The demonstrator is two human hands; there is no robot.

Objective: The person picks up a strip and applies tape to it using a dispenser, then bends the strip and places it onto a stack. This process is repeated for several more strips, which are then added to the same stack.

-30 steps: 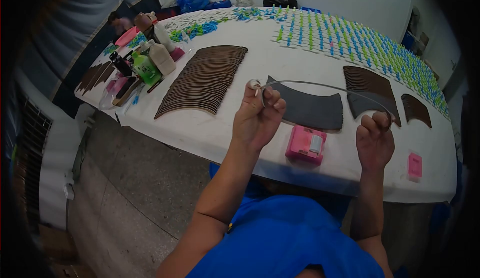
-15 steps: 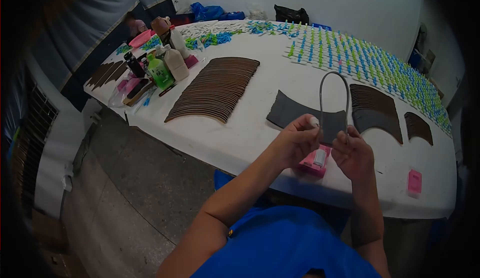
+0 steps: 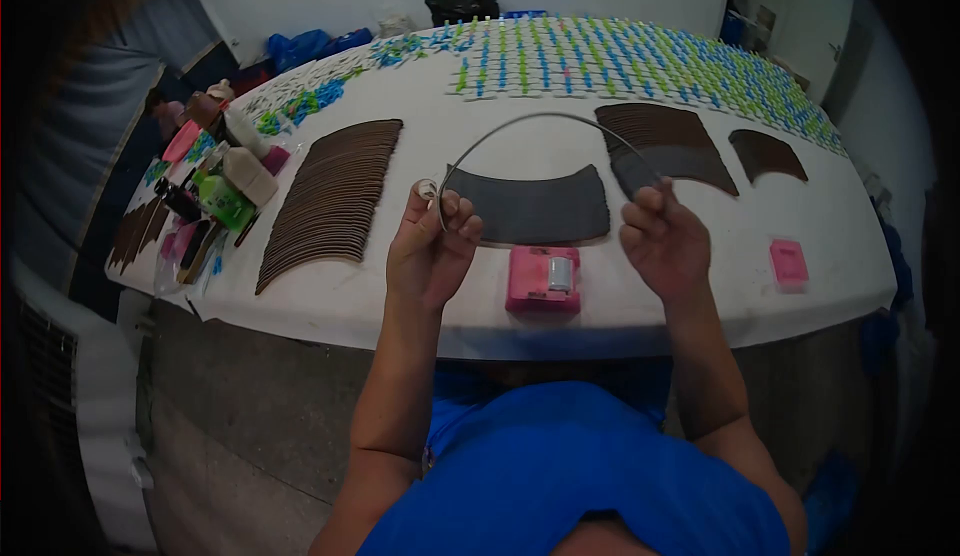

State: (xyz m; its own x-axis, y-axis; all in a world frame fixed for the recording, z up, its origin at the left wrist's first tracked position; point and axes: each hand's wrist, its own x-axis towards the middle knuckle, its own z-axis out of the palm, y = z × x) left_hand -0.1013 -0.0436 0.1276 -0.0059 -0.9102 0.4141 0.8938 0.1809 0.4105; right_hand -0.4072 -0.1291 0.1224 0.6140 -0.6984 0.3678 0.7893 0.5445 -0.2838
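Observation:
A thin dark headband-like strip [image 3: 545,115] arches between my hands above the table. My left hand [image 3: 437,241] pinches one end, with a white wrap on a fingertip. My right hand [image 3: 668,241] grips the other end. Behind and below the strip lies a dark grey curved sheet [image 3: 530,208] on the white table. Nearer the front edge is a pink box [image 3: 543,281] with a white roll on it, between my forearms.
Brown ridged stacks stand at left [image 3: 335,196], right [image 3: 670,141] and far right [image 3: 768,156]. Bottles [image 3: 225,199] crowd the left side. Rows of green and blue clips [image 3: 600,56] cover the back. A small pink box [image 3: 789,264] sits at the right. A person [image 3: 165,114] is far left.
My hands have moved apart, widening the strip from a narrow loop into a broad arch. The camera view has turned right, so the table's items appear farther left.

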